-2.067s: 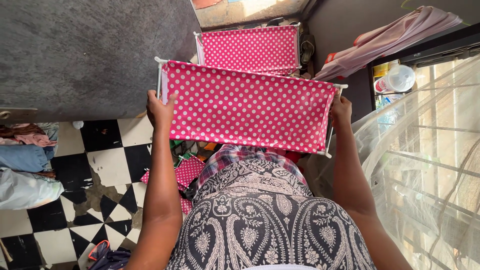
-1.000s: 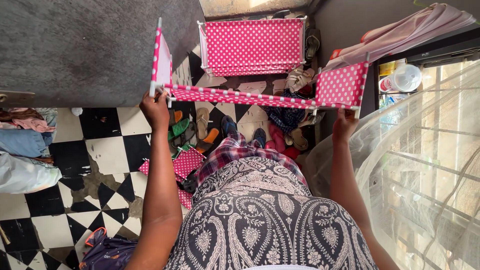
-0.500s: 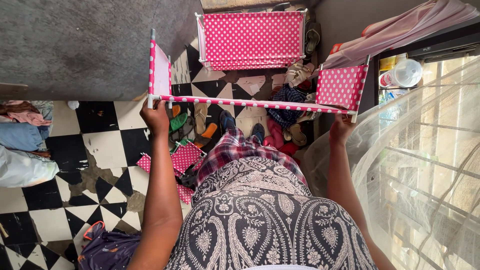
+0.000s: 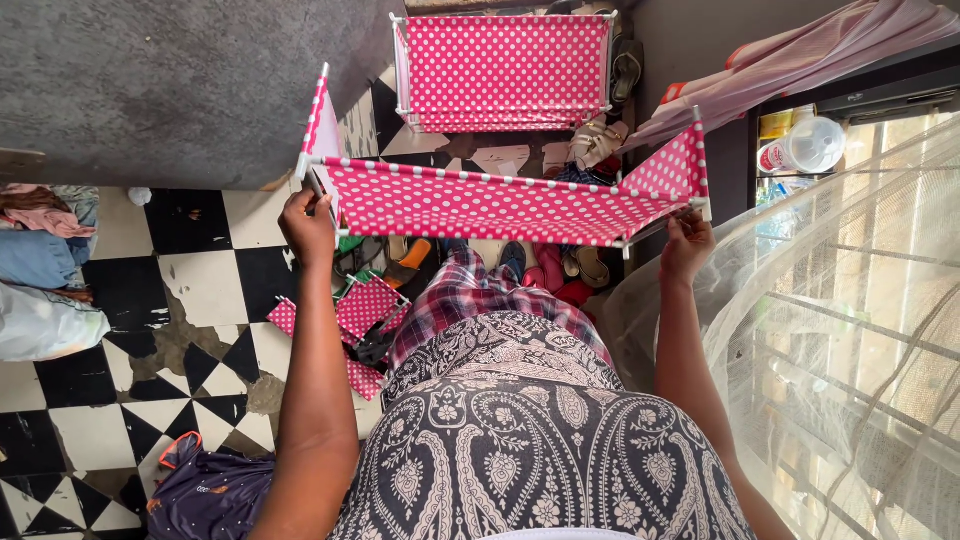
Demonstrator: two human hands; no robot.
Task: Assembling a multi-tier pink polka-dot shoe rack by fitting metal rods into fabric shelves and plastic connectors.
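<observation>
Item held: pink white-dotted fabric shelf panel on a white tube frame (image 4: 480,205), raised level before the person's waist, above the floor. Left hand (image 4: 307,225): fingers closed around the frame's left corner. Right hand (image 4: 686,243): fingers closed on the frame's right corner. Beyond it: second pink dotted fabric panel (image 4: 503,70), standing by the grey wall. Below: scattered sandals and slippers (image 4: 560,265) on black-and-white chequered floor tiles (image 4: 190,300). Right side: white mesh netting (image 4: 850,330).
</observation>
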